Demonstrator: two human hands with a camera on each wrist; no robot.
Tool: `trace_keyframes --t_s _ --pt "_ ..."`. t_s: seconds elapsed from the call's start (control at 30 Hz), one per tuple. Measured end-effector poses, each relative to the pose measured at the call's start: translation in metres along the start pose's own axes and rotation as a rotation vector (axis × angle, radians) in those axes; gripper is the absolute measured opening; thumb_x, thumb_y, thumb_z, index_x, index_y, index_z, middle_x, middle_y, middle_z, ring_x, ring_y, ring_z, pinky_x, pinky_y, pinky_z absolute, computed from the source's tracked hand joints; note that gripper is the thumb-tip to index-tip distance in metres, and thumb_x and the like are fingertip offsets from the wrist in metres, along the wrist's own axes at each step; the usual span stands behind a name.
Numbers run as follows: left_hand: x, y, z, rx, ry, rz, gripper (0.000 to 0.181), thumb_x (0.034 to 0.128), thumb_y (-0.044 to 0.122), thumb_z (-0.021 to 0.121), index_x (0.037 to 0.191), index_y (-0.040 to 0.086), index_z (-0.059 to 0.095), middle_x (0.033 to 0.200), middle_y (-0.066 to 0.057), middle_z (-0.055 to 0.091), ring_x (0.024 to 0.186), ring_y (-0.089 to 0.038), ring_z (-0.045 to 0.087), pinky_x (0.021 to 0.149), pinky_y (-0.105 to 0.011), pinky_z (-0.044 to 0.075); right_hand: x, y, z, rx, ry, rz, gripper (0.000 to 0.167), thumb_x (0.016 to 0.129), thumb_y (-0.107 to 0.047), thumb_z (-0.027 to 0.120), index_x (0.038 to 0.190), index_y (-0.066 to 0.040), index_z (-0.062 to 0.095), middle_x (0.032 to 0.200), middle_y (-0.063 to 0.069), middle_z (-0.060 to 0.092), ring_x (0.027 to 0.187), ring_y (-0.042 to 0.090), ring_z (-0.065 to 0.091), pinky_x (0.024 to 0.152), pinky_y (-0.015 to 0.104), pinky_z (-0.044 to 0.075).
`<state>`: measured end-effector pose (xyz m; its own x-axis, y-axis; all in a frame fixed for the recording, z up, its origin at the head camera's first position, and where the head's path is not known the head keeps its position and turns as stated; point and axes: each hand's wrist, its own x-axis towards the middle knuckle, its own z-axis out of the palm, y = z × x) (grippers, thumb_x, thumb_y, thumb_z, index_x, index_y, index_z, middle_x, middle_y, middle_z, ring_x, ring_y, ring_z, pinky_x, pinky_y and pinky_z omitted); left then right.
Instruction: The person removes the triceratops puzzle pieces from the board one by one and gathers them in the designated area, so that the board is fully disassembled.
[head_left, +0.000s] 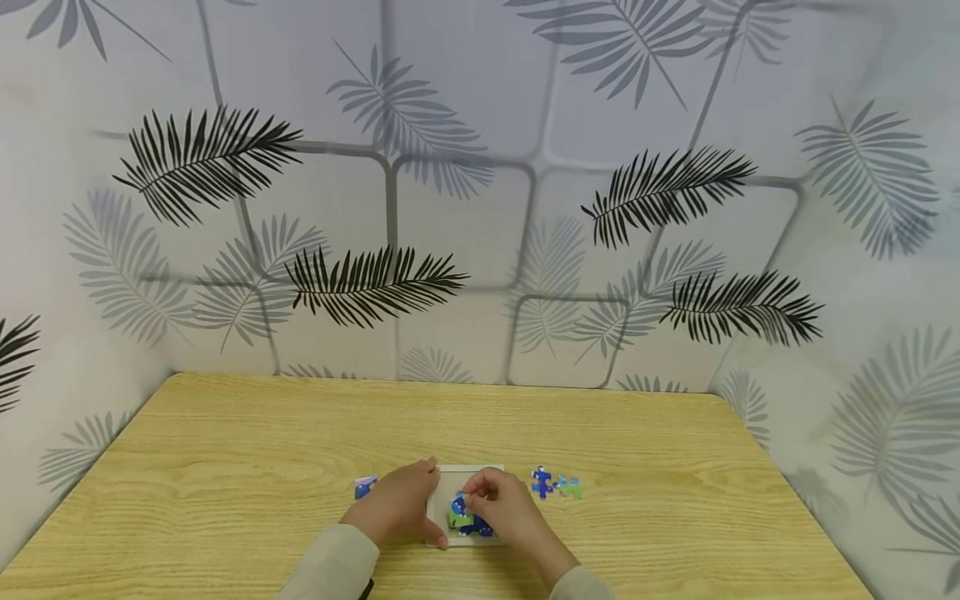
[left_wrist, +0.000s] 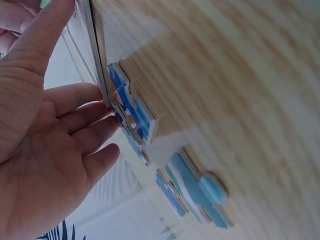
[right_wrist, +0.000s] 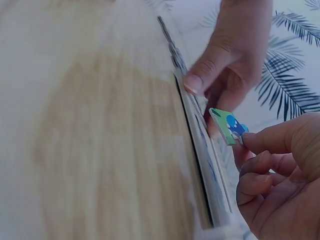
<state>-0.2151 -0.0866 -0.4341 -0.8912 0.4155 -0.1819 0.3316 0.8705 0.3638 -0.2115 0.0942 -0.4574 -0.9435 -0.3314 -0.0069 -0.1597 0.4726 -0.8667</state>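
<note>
My right hand [head_left: 517, 512] pinches a green and blue jigsaw piece [right_wrist: 227, 126] between thumb and fingertips, tilted above a shallow white puzzle tray [head_left: 480, 467]. Dark blue puzzle pieces [head_left: 482, 528] lie inside the tray near its front edge, partly hidden by the right hand. At the tray's left side, my left hand [head_left: 397, 504] holds it, with the thumb at the near corner and the fingers at the far one. In the left wrist view, those fingertips [left_wrist: 111, 122] touch the tray's edge, close to some loose jigsaw pieces [left_wrist: 132, 105].
Left of the left hand lies a blue and white piece [head_left: 364, 486], partly hidden. To the tray's right are a dark blue piece [head_left: 542, 483] and a green and blue piece [head_left: 570, 487]. The wooden table [head_left: 300, 425] meets a leaf-patterned backdrop [head_left: 457, 333] behind.
</note>
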Motion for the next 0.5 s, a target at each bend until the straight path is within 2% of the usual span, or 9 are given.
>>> trace_keyframes --t_s 0.3,0.5 --pt "0.001 0.0 0.002 0.011 -0.011 -0.005 0.096 0.0626 0.044 0.085 0.134 -0.007 0.047 0.143 -0.02 0.041 0.131 -0.035 0.041 0.107 -0.043 0.033 -0.013 0.018 -0.036 0.01 0.105 0.077 0.007 0.085 -0.003 0.067 0.085 0.003 0.064 0.076 0.001 0.06 0.069 0.012 0.051 0.058 0.021 0.045" --pt "0.003 -0.002 0.004 0.013 -0.015 -0.002 0.095 0.0628 0.046 0.085 0.134 -0.007 0.048 0.143 -0.019 0.041 0.131 -0.035 0.041 0.108 -0.043 0.033 -0.022 0.033 -0.055 -0.006 0.159 0.151 0.005 0.084 -0.003 0.068 0.083 0.002 0.065 0.073 0.0 0.061 0.065 0.012 0.051 0.056 0.022 0.045"
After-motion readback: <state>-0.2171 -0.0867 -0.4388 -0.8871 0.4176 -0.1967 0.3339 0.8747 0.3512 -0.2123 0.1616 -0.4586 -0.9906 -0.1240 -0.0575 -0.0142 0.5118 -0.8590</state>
